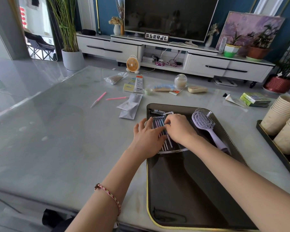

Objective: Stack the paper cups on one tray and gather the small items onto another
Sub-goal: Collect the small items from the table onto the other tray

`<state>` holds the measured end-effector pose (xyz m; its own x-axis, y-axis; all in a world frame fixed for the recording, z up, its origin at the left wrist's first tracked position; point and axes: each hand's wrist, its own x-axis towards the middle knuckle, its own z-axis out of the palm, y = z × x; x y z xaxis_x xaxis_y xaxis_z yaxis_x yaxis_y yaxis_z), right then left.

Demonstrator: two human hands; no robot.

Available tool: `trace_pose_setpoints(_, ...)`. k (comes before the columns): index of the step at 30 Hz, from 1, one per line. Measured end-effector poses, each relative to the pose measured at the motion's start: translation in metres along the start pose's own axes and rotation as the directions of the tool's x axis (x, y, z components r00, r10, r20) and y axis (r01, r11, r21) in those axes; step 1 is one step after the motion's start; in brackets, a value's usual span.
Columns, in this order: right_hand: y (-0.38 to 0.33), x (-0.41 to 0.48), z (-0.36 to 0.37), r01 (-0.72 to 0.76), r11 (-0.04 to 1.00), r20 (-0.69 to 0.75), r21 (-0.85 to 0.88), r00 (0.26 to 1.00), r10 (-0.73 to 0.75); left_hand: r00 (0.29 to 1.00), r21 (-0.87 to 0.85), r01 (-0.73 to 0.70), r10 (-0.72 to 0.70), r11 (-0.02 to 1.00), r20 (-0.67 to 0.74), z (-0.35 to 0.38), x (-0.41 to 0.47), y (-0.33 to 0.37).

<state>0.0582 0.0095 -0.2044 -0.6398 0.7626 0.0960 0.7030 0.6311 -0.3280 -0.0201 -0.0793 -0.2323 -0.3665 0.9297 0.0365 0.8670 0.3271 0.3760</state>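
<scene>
A dark tray with a gold rim point(182, 190) lies before me on the table. On its far part sits a clear pack of thin interdental brushes point(166, 144). My left hand point(146, 139) rests flat on the pack's left side, fingers spread. My right hand point(179, 127) lies on the pack's top, fingertips curled and pinching its edge. A lilac hairbrush point(206, 126) lies in the tray to the right, and a pen-like item point(156, 112) at the tray's far edge. Two stacks of paper cups point(283, 118) lie on their sides in a second dark tray point(274, 148) at the right.
Loose items lie beyond the tray: two pink sticks point(99, 98), white sachets point(130, 106), cotton swab bags point(115, 78), a boxed tube point(138, 84), a tape roll point(148, 91), soap point(197, 89), a domed jar point(180, 81), a small tube point(231, 99), green boxes point(255, 99).
</scene>
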Motion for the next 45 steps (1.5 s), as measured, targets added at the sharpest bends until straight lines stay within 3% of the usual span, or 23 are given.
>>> trace_pose_setpoints(6,0.009,-0.002,-0.010,-0.062,0.992,0.104,0.113,0.993,0.051,1.000,0.014,0.028,-0.028,1.000,-0.010,0.002,0.003,0.000)
trace_pose_setpoints(11,0.020,-0.004,-0.011,-0.099,0.994,-0.082,0.040,0.991,0.102,1.000,0.029,0.007,-0.006,1.000,-0.027,0.002,0.003,0.000)
trace_pose_setpoints(16,0.026,-0.010,-0.007,-0.160,0.969,0.073,0.187,0.986,0.148,0.999,0.039,-0.017,0.019,0.999,-0.049,0.004,0.002,-0.001)
trace_pose_setpoints(19,0.026,-0.010,-0.005,-0.101,0.971,0.094,0.215,0.992,0.082,0.999,0.020,0.003,-0.002,1.000,-0.041,0.004,0.002,-0.001)
trace_pose_setpoints(21,0.025,-0.010,-0.006,-0.068,0.983,0.072,0.171,0.996,0.057,0.999,-0.032,0.006,-0.008,0.999,-0.047,0.003,0.001,-0.001)
trace_pose_setpoints(23,0.020,-0.010,-0.010,-0.062,0.997,-0.044,0.039,0.997,0.064,0.995,-0.135,0.017,-0.030,0.991,-0.091,-0.003,0.002,-0.004)
trace_pose_setpoints(26,0.006,-0.004,-0.018,0.030,0.995,-0.164,-0.094,0.985,-0.046,0.964,-0.231,0.060,-0.117,0.971,-0.240,-0.017,0.011,-0.026)
trace_pose_setpoints(28,-0.012,0.011,-0.016,0.117,0.993,-0.122,-0.019,0.985,-0.118,0.925,-0.260,0.137,-0.217,0.956,-0.312,-0.026,0.020,-0.055)
trace_pose_setpoints(31,-0.045,0.037,-0.002,0.209,0.976,-0.049,0.066,0.977,-0.206,0.874,-0.259,0.302,-0.375,0.917,-0.309,-0.033,0.024,-0.105)
trace_pose_setpoints(34,-0.083,0.066,0.024,0.270,0.960,0.047,0.077,0.961,-0.274,0.861,-0.118,0.402,-0.418,0.908,-0.289,-0.035,0.027,-0.146)
trace_pose_setpoints(37,-0.108,0.101,0.050,0.308,0.951,0.138,0.010,0.942,-0.307,0.870,-0.044,0.410,-0.405,0.911,-0.280,-0.038,0.041,-0.161)
trace_pose_setpoints(42,-0.129,0.162,0.074,0.315,0.911,0.150,-0.265,0.947,-0.283,0.881,0.016,0.389,-0.367,0.921,-0.298,-0.034,0.056,-0.173)
trace_pose_setpoints(45,-0.127,0.182,0.080,0.309,0.891,0.150,-0.333,0.950,-0.273,0.868,0.042,0.396,-0.359,0.917,-0.343,-0.037,0.066,-0.172)
